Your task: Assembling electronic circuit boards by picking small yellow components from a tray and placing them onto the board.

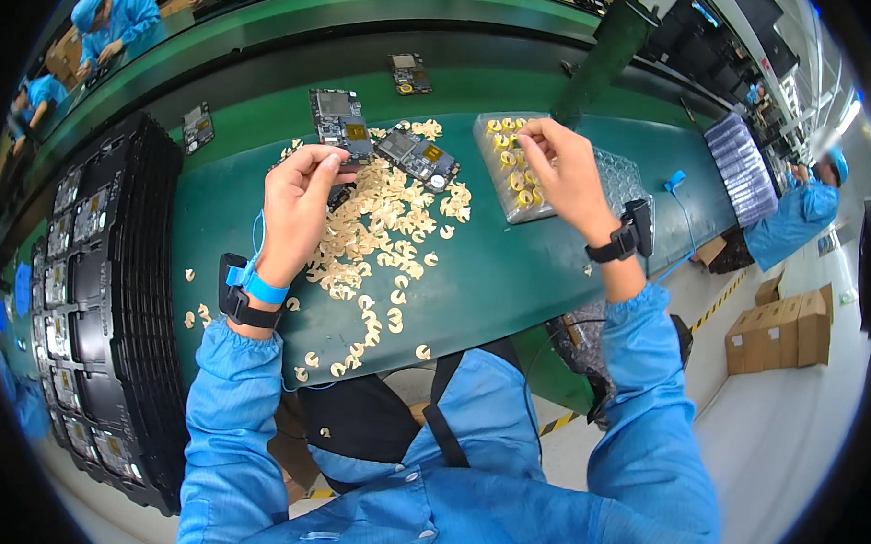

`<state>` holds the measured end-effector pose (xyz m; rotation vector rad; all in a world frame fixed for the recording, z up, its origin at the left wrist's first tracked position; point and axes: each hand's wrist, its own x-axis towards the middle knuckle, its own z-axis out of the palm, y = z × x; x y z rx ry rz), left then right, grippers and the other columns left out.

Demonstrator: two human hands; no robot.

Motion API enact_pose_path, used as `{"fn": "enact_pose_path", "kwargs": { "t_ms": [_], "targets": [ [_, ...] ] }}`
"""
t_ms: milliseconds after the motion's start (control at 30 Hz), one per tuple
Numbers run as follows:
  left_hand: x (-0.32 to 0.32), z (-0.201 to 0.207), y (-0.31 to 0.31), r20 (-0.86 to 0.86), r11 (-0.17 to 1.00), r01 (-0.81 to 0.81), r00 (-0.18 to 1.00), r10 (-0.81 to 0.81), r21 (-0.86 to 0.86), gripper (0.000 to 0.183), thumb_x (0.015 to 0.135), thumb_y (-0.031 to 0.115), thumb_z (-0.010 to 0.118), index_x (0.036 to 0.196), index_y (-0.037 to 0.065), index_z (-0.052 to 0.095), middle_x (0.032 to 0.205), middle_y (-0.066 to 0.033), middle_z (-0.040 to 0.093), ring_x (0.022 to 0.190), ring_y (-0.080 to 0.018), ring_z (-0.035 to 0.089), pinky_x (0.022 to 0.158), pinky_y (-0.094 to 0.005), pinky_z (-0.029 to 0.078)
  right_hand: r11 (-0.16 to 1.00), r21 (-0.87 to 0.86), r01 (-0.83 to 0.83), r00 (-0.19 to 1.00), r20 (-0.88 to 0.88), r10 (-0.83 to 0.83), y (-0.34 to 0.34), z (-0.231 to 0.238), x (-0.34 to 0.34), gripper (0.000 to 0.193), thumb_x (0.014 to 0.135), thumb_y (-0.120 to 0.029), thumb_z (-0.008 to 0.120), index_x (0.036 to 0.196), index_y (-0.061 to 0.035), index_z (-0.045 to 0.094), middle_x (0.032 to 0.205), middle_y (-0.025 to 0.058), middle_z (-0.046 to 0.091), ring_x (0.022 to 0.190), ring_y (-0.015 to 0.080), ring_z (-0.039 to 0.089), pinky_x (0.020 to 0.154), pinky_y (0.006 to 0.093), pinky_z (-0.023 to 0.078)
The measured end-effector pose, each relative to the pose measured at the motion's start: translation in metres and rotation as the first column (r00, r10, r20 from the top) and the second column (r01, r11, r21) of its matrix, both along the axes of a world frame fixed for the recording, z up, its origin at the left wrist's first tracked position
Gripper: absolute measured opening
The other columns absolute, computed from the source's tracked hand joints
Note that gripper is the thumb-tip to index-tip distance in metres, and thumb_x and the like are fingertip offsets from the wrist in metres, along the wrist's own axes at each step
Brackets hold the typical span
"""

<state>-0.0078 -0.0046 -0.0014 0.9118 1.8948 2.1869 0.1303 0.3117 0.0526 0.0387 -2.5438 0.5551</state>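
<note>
Fingers (308,155) of the left hand (293,205) pinched a circuit board (338,115) over the counter (483,293); right hand (569,183) was narrow at yellow pieces (508,159), hold unclear. Slack left pinch risked dropping the board onto cream bits (385,213).

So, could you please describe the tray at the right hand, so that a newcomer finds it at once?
Start from the green table and find the pile of small cream pieces on it. Just right of this pile, at the fingers of the right hand, lies a clear tray. It carries rows of round yellow parts, while the neighbouring clear tray shows none.
</note>
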Motion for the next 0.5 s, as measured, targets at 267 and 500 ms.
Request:
{"fn": "enact_pose_path", "kwargs": {
  "t_ms": [267, 500],
  "targets": [
    [0.009, 0.006, -0.009, -0.026, 0.999, 0.039, 0.999, -0.039, 0.007, 0.018, 0.103, 0.01, 0.064, 0.107, -0.007, 0.069, 0.101, -0.0075, 0.07, 0.095, -0.0152, 0.069, 0.089, -0.0301, 0.057, 0.699, -0.633, -0.334, 0.904, -0.005, 0.427, -0.128, 0.016, -0.062, 0.013, 0.1, -0.007, 0.065, 0.104, 0.0041, 0.068, 0.088, 0.0053, 0.07, 0.076, 0.0081, 0.061, 0.067, 0.0259, 0.05],
    [0.002, 0.005, -0.006, 0.047, 0.983, -0.027, 0.999, 0.018, 0.184, 0.015, 0.102, 0.008, 0.065, 0.103, -0.006, 0.071, 0.094, -0.0059, 0.073, 0.086, -0.0102, 0.069, 0.079, -0.0264, 0.059, 0.828, -0.392, -0.401, 0.916, -0.148, 0.373, -0.159, 0.008, -0.094, 0.013, 0.096, -0.008, 0.068, 0.1, 0.0038, 0.072, 0.086, 0.0111, 0.067, 0.072, 0.0151, 0.064, 0.065, 0.0289, 0.05]
  ]
}}
